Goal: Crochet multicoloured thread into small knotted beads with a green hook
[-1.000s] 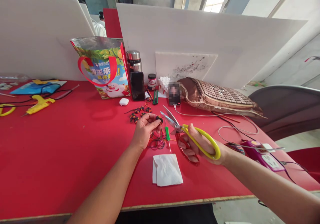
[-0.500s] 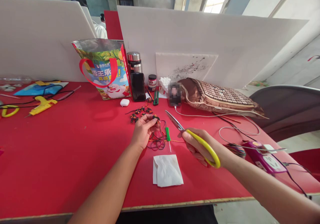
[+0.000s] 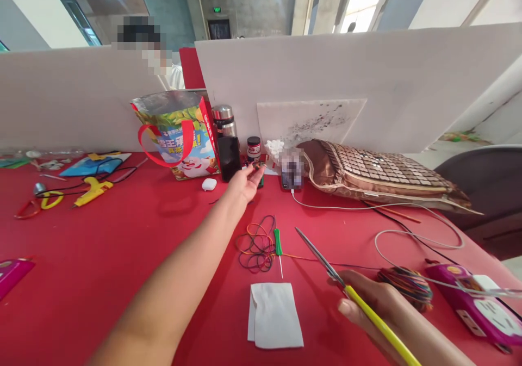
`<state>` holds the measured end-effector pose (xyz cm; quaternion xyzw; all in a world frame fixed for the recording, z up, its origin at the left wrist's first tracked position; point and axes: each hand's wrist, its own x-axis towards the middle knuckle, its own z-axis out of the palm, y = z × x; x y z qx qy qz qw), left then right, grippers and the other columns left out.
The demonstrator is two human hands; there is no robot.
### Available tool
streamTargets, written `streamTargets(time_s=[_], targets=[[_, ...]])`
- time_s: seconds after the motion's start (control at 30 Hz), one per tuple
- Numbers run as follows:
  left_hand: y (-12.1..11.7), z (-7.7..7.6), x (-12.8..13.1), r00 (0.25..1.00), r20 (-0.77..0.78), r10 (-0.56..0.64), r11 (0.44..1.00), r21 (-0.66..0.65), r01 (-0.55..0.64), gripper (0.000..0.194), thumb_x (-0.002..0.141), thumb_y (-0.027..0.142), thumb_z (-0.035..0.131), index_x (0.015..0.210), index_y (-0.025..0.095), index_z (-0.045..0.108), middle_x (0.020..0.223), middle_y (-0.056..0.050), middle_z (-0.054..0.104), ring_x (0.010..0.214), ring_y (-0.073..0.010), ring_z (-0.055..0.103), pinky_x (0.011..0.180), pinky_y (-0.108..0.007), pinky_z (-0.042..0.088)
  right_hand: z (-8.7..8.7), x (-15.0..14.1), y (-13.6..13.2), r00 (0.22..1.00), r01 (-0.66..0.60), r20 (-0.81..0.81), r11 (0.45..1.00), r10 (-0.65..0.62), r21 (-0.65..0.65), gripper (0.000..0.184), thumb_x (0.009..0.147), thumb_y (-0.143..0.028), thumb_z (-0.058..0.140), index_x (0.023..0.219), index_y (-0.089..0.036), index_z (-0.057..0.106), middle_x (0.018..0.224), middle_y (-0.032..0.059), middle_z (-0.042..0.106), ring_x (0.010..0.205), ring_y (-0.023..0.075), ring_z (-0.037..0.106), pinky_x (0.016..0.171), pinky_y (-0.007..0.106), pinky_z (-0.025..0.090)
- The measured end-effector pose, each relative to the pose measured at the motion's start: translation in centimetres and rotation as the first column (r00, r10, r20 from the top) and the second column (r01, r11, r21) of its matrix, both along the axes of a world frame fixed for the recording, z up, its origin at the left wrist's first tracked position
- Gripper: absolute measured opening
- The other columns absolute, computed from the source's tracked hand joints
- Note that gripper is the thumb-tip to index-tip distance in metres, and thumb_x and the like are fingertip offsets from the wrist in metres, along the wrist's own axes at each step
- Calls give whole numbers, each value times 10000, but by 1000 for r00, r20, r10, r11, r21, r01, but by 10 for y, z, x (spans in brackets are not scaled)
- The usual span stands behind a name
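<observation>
"Right hand (image 3: pixel 391 303) wrapped round the scissors (image 3: pixel 367 310)?"

"Yes. Past them, loose cord (image 3: pixel 267 254) lies on the table (image 3: pixel 196 301) beside the screwdriver (image 3: pixel 278 242). Farther off, the left hand (image 3: pixel 243 184) reaches to a knotted bit (image 3: pixel 258 165); I can't tell if it's pinched."

"Reaching step, then, not snipping?"

"Seems so. Next calls for precise fingertips, I'd say, blades clear of the cord."

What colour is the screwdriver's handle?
The screwdriver's handle is green, seen best in the head view.
</observation>
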<state>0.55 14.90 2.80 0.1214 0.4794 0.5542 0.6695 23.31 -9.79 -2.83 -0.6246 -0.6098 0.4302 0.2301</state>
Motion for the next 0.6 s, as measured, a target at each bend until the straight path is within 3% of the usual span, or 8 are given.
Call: streamTargets(time_s=[0.07,0.13,0.23,0.3,0.37,0.4,0.47,0.6], targets=[[16,2,3,998,-61,10,1000,26,-9,436,1035,403,708,1405,179,652,1407,-134,674,1193,-281,702,993,-507,626,-2,2,3,999,-32,14,999,32,-20,771,876,-934,497,1027,-207,706,625,-81,284,586,135,244,585,322,188],[12,-5,1,991,-131,-23,999,43,28,437,1033,403,709,1403,176,652,1406,-136,674,1193,-282,703,993,-506,626,-3,5,5,995,-73,70,997,75,-35,687,889,-881,546,977,-218,705,591,-66,395,551,140,334,560,306,253],[-21,-27,-14,956,-268,-117,988,67,140,432,1032,402,713,1391,168,657,1388,-137,681,1175,-276,708,981,-495,630,-4,10,2,974,-79,207,996,87,-50,550,911,-775,610,954,-236,708,670,15,681,605,211,610,592,310,395],[-46,-40,-28,907,-395,-143,978,81,190,246,1012,297,714,1182,118,719,1121,-108,746,905,-197,721,789,-348,617,-4,13,-3,955,-38,291,997,58,-73,484,907,-724,635,950,-247,706,749,57,780,688,273,730,630,334,456],[-66,-47,-43,839,-526,-137,963,130,238,52,932,170,720,960,127,730,860,-41,725,627,-113,577,603,-251,483,-1,14,-6,934,-11,354,997,39,-81,445,907,-689,639,967,-253,707,771,68,810,722,306,777,634,346,479],[-74,-49,-49,799,-587,-131,950,156,271,33,889,158,741,919,146,737,820,-21,719,593,-104,533,589,-246,450,2,13,-5,922,-12,384,997,40,-75,425,916,-663,638,994,-252,711,775,68,818,732,311,789,633,344,484],[-86,-51,-58,709,-697,-110,920,199,338,50,814,168,777,860,176,759,778,-6,712,643,-126,555,639,-256,453,11,10,2,886,-44,460,998,62,-50,362,941,-574,647,1079,-247,719,808,68,834,773,311,812,646,332,490],[-105,-48,-62,502,-860,-91,829,214,517,113,714,170,813,816,215,795,794,0,690,688,-159,550,716,-311,459,36,-7,46,666,-113,737,992,119,-57,266,1027,-342,585,1223,-221,717,875,110,841,873,331,830,642,321,429]])
